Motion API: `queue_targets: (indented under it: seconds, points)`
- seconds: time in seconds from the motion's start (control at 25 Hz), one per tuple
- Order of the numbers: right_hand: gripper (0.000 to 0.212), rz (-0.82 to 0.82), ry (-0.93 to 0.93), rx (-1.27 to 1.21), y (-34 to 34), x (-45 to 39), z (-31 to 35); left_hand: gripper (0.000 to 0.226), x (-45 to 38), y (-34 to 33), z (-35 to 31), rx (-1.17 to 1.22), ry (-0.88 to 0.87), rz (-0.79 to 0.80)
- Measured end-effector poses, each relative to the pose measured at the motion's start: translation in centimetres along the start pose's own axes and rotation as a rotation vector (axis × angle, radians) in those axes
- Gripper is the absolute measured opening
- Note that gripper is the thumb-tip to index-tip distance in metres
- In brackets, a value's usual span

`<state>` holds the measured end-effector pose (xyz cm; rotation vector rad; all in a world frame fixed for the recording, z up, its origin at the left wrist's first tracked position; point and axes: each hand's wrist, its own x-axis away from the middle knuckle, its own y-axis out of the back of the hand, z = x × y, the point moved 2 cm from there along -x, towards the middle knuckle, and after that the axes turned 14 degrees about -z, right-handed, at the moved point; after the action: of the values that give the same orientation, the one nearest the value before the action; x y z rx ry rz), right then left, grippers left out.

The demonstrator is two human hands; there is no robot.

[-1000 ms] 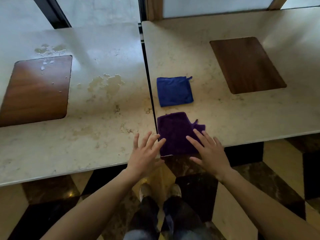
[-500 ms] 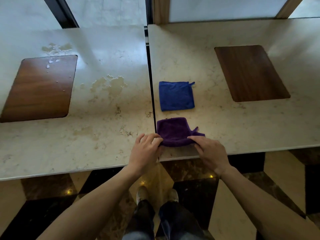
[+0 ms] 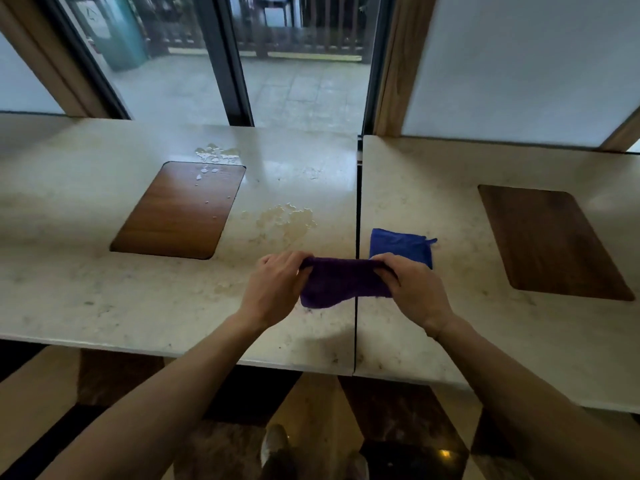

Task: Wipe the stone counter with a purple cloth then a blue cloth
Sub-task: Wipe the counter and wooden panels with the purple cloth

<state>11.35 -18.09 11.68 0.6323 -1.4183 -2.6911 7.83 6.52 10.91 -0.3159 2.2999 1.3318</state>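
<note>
Left hand (image 3: 277, 289) and right hand (image 3: 414, 292) both pinch the purple cloth (image 3: 341, 284), fingers curled over its top edge, one per end. Cloth centre frame, long axis left-right, sagging below (straddles the counter seam). Blue cloth (image 3: 398, 245) flat on stone counter (image 3: 104, 299), just behind right hand.

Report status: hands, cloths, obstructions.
Left hand, right hand both grip folded purple cloth, lifted. Square blue cloth flat on beige stone counter. Spills unwiped, path unobstructed.

no readable text, labels, brands, numbers or signs anywhere
</note>
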Motion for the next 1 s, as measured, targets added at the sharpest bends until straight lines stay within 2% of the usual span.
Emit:
queue_targets:
  seconds: [0.16,0.32,0.44,0.6,0.8,1.0]
  points:
    - [0.028,0.046,0.016,0.071,-2.4,-3.3,2.7,0.020,-1.6,1.9,4.2,-0.013,0.026,0.010]
    - [0.026,-0.002,0.001,0.148,-4.6,-6.0,3.9,0.026,-3.8,1.5,8.1,0.017,0.056,0.054]
    - [0.025,-0.023,-0.007,0.220,-5.8,-5.9,3.9,0.026,-3.9,0.5,9.5,0.029,0.012,0.102]
    - [0.022,0.023,0.031,0.322,-7.6,0.5,3.7,0.023,1.2,-0.8,9.8,0.031,-0.052,0.196]
    - [0.030,0.239,-0.053,0.337,-10.9,10.6,3.4,0.024,10.5,-1.8,9.9,-0.014,-0.093,0.343]
    - [0.020,0.192,-0.072,0.376,-12.0,12.9,3.9,0.021,12.8,-2.6,10.0,-0.069,-0.181,0.352]
